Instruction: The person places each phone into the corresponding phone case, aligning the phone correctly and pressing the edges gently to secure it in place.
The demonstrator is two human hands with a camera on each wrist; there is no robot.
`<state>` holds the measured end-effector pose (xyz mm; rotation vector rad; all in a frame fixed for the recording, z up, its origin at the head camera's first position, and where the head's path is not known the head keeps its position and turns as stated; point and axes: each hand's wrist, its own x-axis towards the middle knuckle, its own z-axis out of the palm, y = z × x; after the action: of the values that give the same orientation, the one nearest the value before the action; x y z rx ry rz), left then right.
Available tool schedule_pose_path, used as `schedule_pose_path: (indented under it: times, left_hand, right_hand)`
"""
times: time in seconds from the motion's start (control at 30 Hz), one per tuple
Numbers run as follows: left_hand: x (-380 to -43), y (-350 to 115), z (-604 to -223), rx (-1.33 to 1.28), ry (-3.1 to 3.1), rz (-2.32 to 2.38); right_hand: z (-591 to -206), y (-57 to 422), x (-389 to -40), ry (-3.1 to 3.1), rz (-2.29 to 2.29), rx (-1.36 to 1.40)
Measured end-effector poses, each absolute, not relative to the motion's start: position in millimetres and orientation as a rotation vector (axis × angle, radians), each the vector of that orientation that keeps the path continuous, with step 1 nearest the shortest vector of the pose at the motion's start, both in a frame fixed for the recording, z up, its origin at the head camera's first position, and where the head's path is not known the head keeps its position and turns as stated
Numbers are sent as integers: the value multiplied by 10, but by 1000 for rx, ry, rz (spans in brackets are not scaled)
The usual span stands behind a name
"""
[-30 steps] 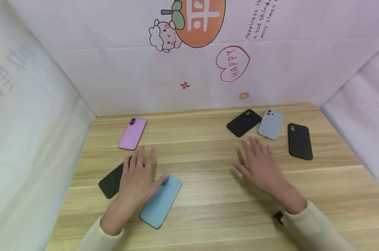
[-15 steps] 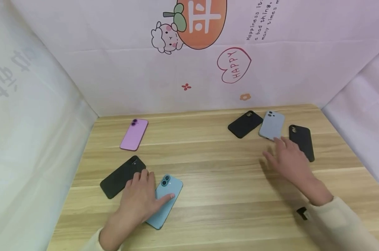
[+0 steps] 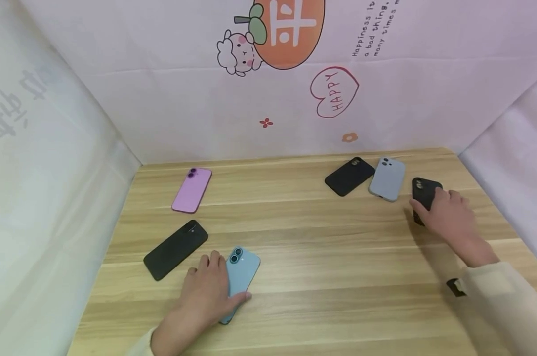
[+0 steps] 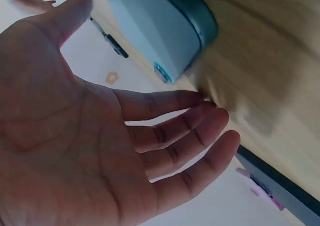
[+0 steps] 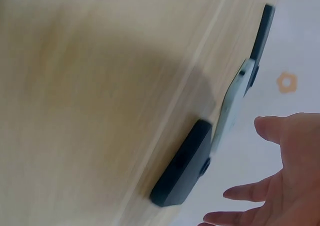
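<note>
My left hand (image 3: 206,291) is low over the light blue phone (image 3: 245,269), its thumb reaching across to the phone's right edge and its fingers along the left. In the left wrist view the phone's end (image 4: 155,31) shows between the spread thumb and loosely bent fingers, with a gap around it. My right hand (image 3: 452,217) hovers over a black phone case (image 3: 424,197) at the right, covering its lower right part. The right wrist view shows thumb and fingers spread, apart from that black case (image 5: 182,166).
Beside the right hand lie a pale blue-grey phone case (image 3: 387,179) and another black case (image 3: 350,176). Left on the wooden table (image 3: 304,306) are a black phone (image 3: 175,250) and a pink phone (image 3: 191,190). White printed cloth (image 3: 184,109) walls the table's back and sides.
My right hand has moved right, from below the pale case to over the rightmost black one. The left hand has drawn back from the black phone and lowered around the blue phone.
</note>
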<state>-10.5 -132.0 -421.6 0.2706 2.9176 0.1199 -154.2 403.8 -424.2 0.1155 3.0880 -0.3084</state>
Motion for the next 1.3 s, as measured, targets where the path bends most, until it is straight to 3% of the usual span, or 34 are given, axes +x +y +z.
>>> schedule_pose_path:
  times: [0.3,1.0,1.3]
  left_hand:
    - [-104,-1265,-4243,302,2939,113]
    - [-230,-1294,-4216,328,2914,301]
    - [-254,-1314,-4229,311,2897,365]
  right_hand:
    - [-4271,4201,-1606,2901,-331,235]
    - [-4396,4407,-1856,2951,-257,127]
    - [-4349,4441,-1830,2918,-344,262]
